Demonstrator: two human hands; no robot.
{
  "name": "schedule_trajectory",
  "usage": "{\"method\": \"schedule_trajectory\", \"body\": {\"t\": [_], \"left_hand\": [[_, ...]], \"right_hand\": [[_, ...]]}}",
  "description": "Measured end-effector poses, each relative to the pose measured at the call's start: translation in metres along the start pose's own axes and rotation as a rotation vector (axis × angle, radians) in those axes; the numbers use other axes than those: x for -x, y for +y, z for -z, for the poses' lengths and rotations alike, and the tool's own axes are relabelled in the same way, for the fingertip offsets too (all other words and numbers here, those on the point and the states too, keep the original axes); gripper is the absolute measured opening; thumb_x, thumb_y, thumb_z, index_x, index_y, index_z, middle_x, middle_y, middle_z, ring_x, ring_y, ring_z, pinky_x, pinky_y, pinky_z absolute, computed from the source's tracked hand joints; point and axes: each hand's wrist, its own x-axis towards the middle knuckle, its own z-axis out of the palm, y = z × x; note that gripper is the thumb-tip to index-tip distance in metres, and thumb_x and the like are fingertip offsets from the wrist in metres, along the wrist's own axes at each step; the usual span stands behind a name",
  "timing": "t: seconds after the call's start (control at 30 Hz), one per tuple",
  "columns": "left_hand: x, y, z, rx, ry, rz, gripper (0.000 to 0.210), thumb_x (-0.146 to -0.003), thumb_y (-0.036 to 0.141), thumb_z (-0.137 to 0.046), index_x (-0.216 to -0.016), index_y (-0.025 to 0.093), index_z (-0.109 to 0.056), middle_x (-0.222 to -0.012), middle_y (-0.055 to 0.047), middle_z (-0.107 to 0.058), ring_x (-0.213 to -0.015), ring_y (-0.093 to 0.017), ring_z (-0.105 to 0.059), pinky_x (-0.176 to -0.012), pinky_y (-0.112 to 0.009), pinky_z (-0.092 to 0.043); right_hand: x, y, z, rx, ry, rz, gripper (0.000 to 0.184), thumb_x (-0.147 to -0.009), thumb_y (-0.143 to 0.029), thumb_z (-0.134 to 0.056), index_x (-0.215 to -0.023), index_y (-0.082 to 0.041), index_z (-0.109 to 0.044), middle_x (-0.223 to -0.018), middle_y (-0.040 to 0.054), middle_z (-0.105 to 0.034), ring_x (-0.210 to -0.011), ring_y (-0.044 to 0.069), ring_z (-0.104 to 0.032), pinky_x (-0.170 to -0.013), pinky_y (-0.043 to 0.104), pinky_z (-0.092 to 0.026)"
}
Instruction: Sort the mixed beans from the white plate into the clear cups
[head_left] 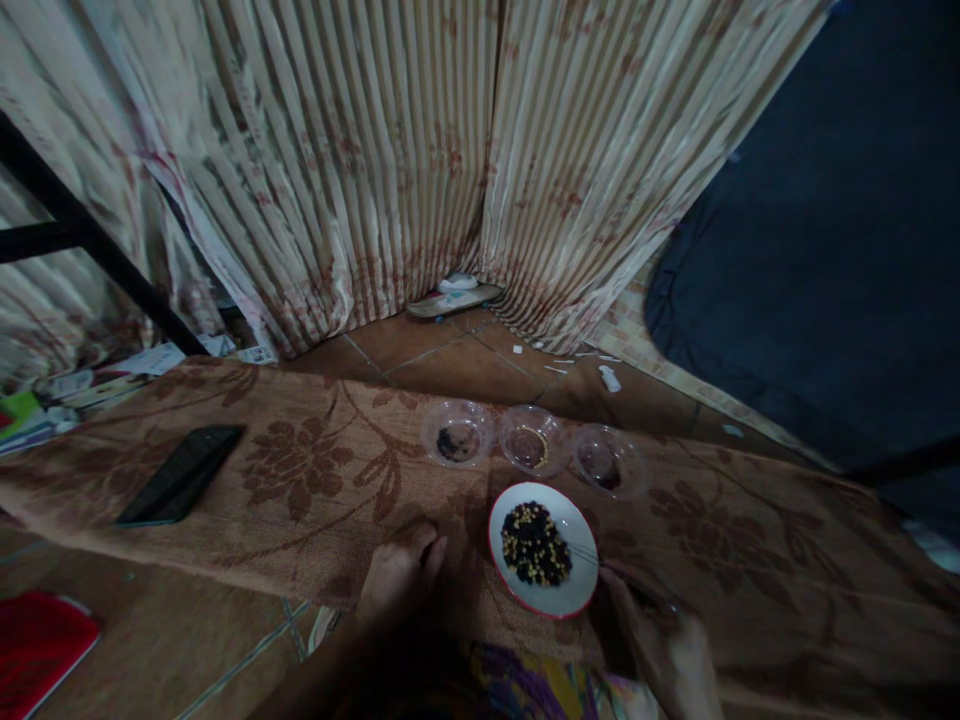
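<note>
A white bowl with a red rim (582, 590) stands on the cloth-covered table, holding a mixed pile of black and yellow beans (534, 545). My right hand (660, 630) is closed around slim metal tweezers (583, 551), whose thin prongs reach over the bowl's right side beside the pile. To the left of the bowl, my left hand (401, 570) rests curled on the cloth, with nothing visible in it. Behind the bowl three clear plastic cups stand in a row: the left cup (459, 433) has small black grains, the middle cup (531, 440) yellow ones, the right cup (609, 461) dark reddish ones.
A dark phone (182, 475) lies on the table's left part, on the brown flowered cloth (315, 510). Striped curtains (390, 150) hang beyond the table. A skateboard (454, 300) and white scraps lie on the tiled floor. Something red (41, 640) is at lower left.
</note>
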Motion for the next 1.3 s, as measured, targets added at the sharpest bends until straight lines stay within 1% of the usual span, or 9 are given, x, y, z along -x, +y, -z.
{"method": "schedule_trajectory", "body": {"t": [0.13,0.33,0.4,0.53,0.73,0.87,1.03,1.3], "left_hand": [[0.000,0.000,0.000,0.006,0.018,-0.008,0.022,-0.096,0.030,-0.042,-0.082,0.022,-0.057,-0.084,-0.002,-0.068,-0.081,-0.016,-0.065,-0.072,-0.025,-0.042],[0.001,0.000,0.000,-0.008,0.009,-0.009,0.025,-0.097,0.030,-0.042,-0.077,0.022,-0.056,-0.080,-0.002,-0.068,-0.073,-0.015,-0.064,-0.067,-0.025,-0.040],[0.001,0.000,0.000,-0.018,0.011,-0.006,0.026,-0.097,0.030,-0.041,-0.077,0.022,-0.055,-0.081,-0.002,-0.068,-0.073,-0.015,-0.064,-0.067,-0.025,-0.040],[0.001,0.001,0.000,-0.027,0.006,0.006,0.025,-0.098,0.031,-0.040,-0.079,0.022,-0.055,-0.083,-0.001,-0.068,-0.078,-0.016,-0.064,-0.068,-0.026,-0.039],[0.001,0.000,-0.001,-0.034,-0.010,0.014,0.025,-0.098,0.030,-0.040,-0.081,0.022,-0.055,-0.082,-0.001,-0.068,-0.078,-0.016,-0.065,-0.068,-0.026,-0.039],[0.001,0.000,-0.002,-0.036,0.001,0.009,0.024,-0.098,0.030,-0.040,-0.081,0.022,-0.055,-0.083,-0.002,-0.068,-0.079,-0.016,-0.065,-0.069,-0.026,-0.039],[0.000,0.000,-0.001,-0.008,0.003,-0.009,0.025,-0.097,0.031,-0.040,-0.078,0.022,-0.054,-0.082,-0.003,-0.067,-0.075,-0.015,-0.064,-0.069,-0.026,-0.040],[0.001,-0.001,-0.001,-0.001,-0.010,-0.003,0.027,-0.098,0.031,-0.038,-0.078,0.021,-0.053,-0.082,-0.002,-0.067,-0.076,-0.015,-0.064,-0.070,-0.026,-0.041]], "right_hand": [[0.001,0.001,-0.001,-0.012,0.023,0.026,0.034,-0.077,-0.053,-0.063,-0.080,-0.022,-0.076,-0.090,0.0077,-0.075,-0.086,0.024,-0.071,-0.073,0.030,-0.059],[0.000,0.006,-0.002,-0.012,0.028,0.002,0.034,-0.078,-0.053,-0.062,-0.080,-0.022,-0.076,-0.090,0.0076,-0.075,-0.085,0.024,-0.071,-0.071,0.029,-0.059],[-0.001,0.007,-0.003,-0.013,0.036,0.003,0.034,-0.077,-0.053,-0.063,-0.079,-0.022,-0.076,-0.089,0.0075,-0.075,-0.084,0.024,-0.071,-0.071,0.029,-0.059],[-0.002,0.004,-0.003,-0.028,0.050,-0.018,0.036,-0.076,-0.054,-0.063,-0.079,-0.021,-0.076,-0.089,0.0088,-0.076,-0.080,0.024,-0.071,-0.067,0.028,-0.058],[-0.003,0.003,-0.006,-0.017,-0.013,-0.035,0.034,-0.079,-0.053,-0.060,-0.082,-0.022,-0.075,-0.092,0.0068,-0.075,-0.090,0.024,-0.070,-0.079,0.030,-0.057],[-0.003,0.005,-0.007,-0.010,-0.055,-0.019,0.034,-0.080,-0.052,-0.059,-0.084,-0.022,-0.075,-0.096,0.0070,-0.074,-0.091,0.023,-0.070,-0.078,0.029,-0.056],[-0.003,0.007,-0.008,-0.019,-0.056,-0.024,0.032,-0.080,-0.051,-0.060,-0.085,-0.022,-0.074,-0.094,0.0062,-0.074,-0.091,0.023,-0.069,-0.081,0.029,-0.055],[-0.003,0.011,-0.010,-0.020,-0.047,-0.032,0.033,-0.080,-0.051,-0.060,-0.086,-0.021,-0.074,-0.097,0.0072,-0.074,-0.092,0.023,-0.069,-0.082,0.030,-0.054]]}}
